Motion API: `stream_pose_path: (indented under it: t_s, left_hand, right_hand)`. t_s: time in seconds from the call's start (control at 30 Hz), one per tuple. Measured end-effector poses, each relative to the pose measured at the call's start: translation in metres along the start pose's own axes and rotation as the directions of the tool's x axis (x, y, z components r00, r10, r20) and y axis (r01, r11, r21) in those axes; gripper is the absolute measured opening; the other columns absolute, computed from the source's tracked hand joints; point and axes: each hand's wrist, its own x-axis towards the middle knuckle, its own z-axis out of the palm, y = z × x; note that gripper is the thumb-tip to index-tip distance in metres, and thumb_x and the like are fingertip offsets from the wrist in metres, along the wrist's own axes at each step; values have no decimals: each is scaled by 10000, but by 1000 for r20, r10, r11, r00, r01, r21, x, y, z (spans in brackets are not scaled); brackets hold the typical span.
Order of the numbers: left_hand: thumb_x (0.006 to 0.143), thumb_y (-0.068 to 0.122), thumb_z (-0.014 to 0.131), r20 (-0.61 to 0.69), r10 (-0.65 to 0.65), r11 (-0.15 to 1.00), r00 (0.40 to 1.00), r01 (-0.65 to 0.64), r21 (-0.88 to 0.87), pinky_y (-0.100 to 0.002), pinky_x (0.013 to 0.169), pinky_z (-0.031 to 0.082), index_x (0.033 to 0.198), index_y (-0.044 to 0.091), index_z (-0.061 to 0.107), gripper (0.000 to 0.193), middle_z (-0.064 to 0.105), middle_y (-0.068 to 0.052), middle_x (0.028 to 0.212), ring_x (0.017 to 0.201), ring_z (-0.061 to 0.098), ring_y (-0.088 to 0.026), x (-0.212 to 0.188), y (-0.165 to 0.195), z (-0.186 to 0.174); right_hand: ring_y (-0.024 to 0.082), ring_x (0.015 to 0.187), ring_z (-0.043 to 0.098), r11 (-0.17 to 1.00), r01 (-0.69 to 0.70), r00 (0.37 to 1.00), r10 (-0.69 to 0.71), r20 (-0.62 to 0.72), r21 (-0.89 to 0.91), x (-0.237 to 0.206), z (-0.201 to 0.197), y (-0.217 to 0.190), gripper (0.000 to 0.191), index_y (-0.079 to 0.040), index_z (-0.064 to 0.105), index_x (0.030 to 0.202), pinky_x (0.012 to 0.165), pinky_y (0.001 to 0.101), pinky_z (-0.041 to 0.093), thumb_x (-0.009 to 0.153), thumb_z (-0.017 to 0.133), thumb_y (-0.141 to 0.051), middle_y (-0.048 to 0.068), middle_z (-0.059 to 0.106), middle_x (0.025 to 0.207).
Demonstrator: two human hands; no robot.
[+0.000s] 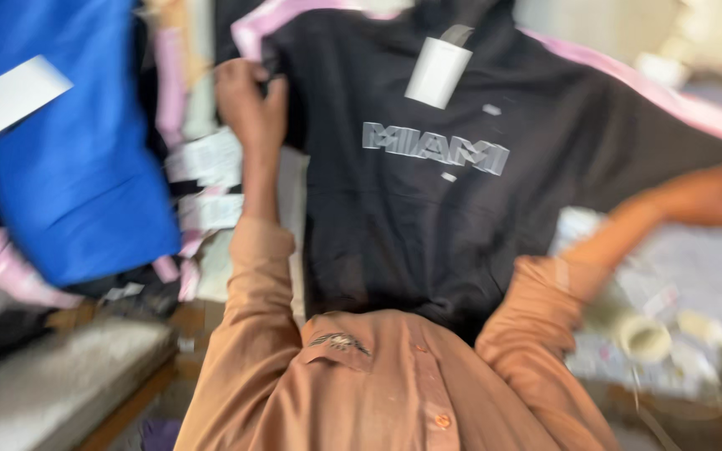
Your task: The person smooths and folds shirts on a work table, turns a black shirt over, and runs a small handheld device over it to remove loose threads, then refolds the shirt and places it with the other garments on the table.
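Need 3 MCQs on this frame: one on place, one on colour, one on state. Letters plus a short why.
1. Where does the blue garment lie relative to the black sweatshirt?
A. to its left
B. on top of it
C. to its right

2. What colour are the stripes along the black sweatshirt's sleeves?
A. green
B. pink
C. yellow

3. What is the left hand doing?
A. resting flat on the floor
B. holding a roll of tape
C. gripping the sweatshirt near its shoulder

Key: 1 A, the blue cloth fills the picture's left side. 2 B, pale pink bands run along both sleeves. 3 C, its fingers close on the black fabric's upper edge; the right hand is too blurred to judge.
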Motion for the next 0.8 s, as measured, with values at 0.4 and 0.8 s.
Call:
stream_pose_path:
  t_s: [0.4, 0.8]
  left_hand:
    - [838, -107, 654, 0, -164, 985, 986, 164, -52, -448, 1191, 499, 1537, 114, 442, 763, 435, -196, 1472, 1398, 553, -404, -53, 9, 11]
    - [968, 459, 721, 336, -284, 959, 898, 267, 97, -503, 1166, 360, 1543, -50, 339, 858, 425, -243, 1537, 1405, 448, -448, -222, 36, -50]
  right_hand:
    - [345, 1427, 471, 953, -287, 957, 283, 58, 94, -26, -18, 9, 642, -100, 401, 1560, 1177, 437, 421, 1025, 674, -327, 157, 467, 1556]
    - [492, 1460, 306, 944, 56, 678, -275, 682, 325, -201, -149, -18, 838, -30, 316, 1600, 1177, 566, 309, 974, 794, -314, 338, 292, 1568]
